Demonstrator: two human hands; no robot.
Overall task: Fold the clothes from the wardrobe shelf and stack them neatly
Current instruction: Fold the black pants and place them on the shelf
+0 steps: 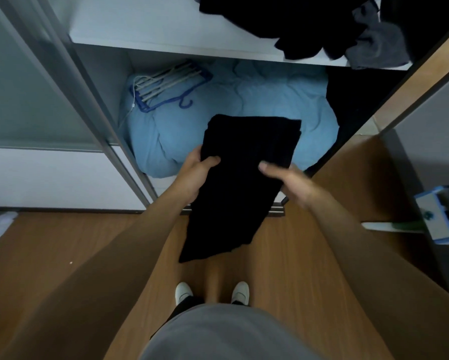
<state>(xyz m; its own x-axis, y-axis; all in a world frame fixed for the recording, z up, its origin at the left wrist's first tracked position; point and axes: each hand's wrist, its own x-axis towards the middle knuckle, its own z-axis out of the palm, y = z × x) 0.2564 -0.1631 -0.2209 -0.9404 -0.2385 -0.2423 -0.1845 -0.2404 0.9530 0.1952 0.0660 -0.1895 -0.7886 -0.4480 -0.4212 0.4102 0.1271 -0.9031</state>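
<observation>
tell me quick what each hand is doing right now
Left hand: grips the left edge of the black garment.
Right hand: grips the garment's right edge, thumb on top.

Location: a home bedroom or dressing area. Indicators: a white wardrobe shelf (166, 27) behind a grey-framed frosted sliding door (23, 94), loose dark clothes (309, 24) at the shelf's right edge, a light blue quilted duvet (257, 100) and blue plastic hangers (166, 84) below, and a wood-laminate floor (49, 229).

We wear a grey top (226, 336) at the bottom centre, white shoes (184, 292) above it, a dark garment (189, 302) between; our left hand (192, 175) and right hand (291, 185) are bare.
</observation>
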